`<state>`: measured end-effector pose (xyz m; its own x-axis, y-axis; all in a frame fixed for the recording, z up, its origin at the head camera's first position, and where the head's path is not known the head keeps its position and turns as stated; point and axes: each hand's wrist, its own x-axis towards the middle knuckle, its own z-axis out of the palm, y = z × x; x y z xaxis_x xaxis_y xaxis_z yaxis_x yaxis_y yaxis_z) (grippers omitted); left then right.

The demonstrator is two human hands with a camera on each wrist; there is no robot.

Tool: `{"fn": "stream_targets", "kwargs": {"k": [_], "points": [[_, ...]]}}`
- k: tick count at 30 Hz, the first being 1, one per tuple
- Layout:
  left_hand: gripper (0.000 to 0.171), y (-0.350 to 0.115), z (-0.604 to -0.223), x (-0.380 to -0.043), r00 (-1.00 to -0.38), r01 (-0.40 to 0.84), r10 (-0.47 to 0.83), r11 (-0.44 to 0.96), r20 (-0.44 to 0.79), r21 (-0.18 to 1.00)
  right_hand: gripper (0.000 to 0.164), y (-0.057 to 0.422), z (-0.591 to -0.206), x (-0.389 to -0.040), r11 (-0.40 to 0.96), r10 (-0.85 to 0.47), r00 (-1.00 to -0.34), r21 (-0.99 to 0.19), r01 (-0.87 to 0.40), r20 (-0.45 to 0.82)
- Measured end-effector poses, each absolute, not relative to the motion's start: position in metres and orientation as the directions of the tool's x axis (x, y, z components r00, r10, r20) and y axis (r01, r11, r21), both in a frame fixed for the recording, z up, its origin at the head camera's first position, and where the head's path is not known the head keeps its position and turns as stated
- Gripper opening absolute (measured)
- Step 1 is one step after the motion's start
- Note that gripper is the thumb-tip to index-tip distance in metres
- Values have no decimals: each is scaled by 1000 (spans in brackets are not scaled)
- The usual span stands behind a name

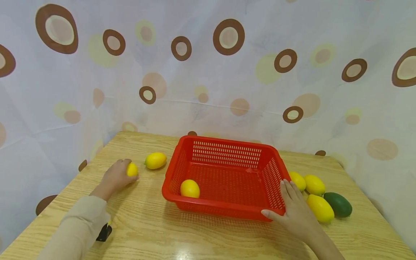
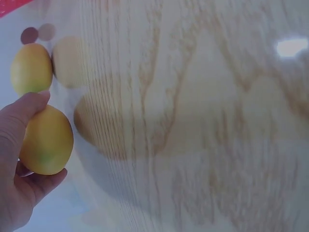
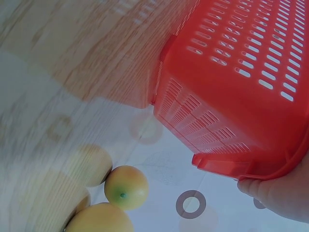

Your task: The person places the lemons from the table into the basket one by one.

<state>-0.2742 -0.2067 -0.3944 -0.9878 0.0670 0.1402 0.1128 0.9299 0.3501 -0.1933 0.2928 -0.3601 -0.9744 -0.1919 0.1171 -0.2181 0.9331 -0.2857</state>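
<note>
My left hand point(image 1: 117, 177) pinches a yellow lemon point(image 1: 131, 169) between thumb and fingers, at the left side of the table. In the left wrist view the thumb lies on one side of this lemon point(image 2: 47, 140) and the fingers on the other. A second lemon point(image 1: 156, 160) rests just beyond it. Across the near right corner of the red plastic basket point(image 1: 221, 206) my right hand point(image 1: 297, 213) rests with fingers extended, the thumb at the front rim. Another lemon point(image 1: 190, 189) sits inside, in the basket's near left corner.
Right of the basket lie several yellow fruits point(image 1: 314, 185) and a dark green oval fruit point(image 1: 338, 204), close together on the wooden table point(image 1: 146, 227). A small black object point(image 1: 104, 233) is beside my left sleeve. A patterned curtain point(image 1: 201, 79) hangs behind the table.
</note>
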Motion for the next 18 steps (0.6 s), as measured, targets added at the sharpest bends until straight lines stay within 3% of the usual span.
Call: {"fn": "stream_targets", "kwargs": {"k": [18], "points": [[65,-199,-379,-275,-981,155,108,935,158,318,107,291,-361,-193,940,-181,-976,-270,-208,122]]}}
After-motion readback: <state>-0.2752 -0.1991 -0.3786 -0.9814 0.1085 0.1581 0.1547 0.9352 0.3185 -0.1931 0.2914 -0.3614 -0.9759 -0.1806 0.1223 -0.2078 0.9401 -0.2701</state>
